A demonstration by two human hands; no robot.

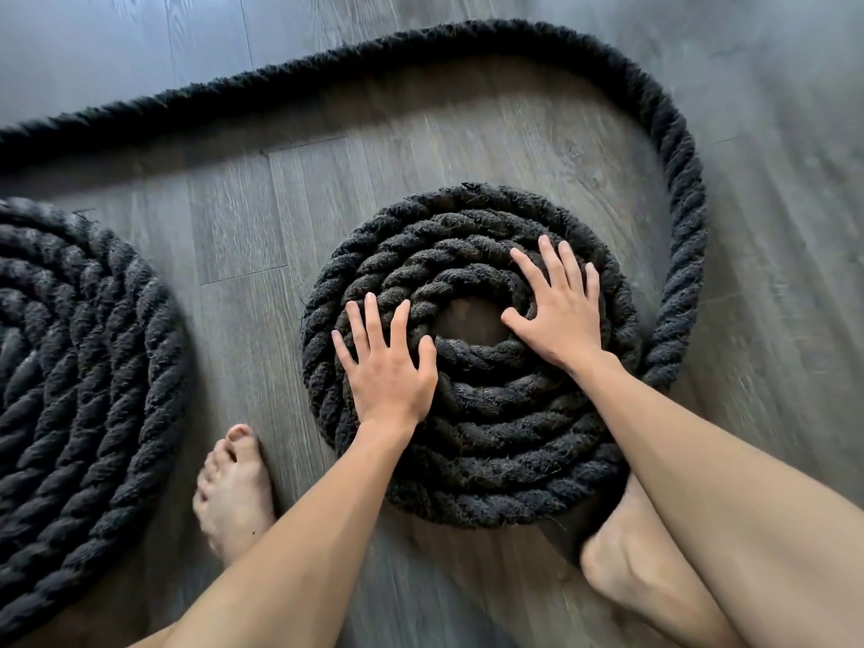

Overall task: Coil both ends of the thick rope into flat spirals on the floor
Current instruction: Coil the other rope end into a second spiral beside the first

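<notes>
A thick black twisted rope lies on the grey wood floor. One end forms a flat spiral [486,437] in the middle, with a small bare gap at its centre. My left hand [388,367] presses flat on the spiral's left side, fingers spread. My right hand [556,311] presses flat on its right side, thumb at the inner turn. A second, larger spiral [79,367] lies at the left edge, partly out of view. The loose rope [421,49] runs from the far left across the back and curves down the right into the middle spiral.
My bare left foot [234,493] stands on the floor between the two spirals. My right foot [640,572] touches the near edge of the middle spiral. Grey plank floor [795,320] stretches to the right and beyond the rope.
</notes>
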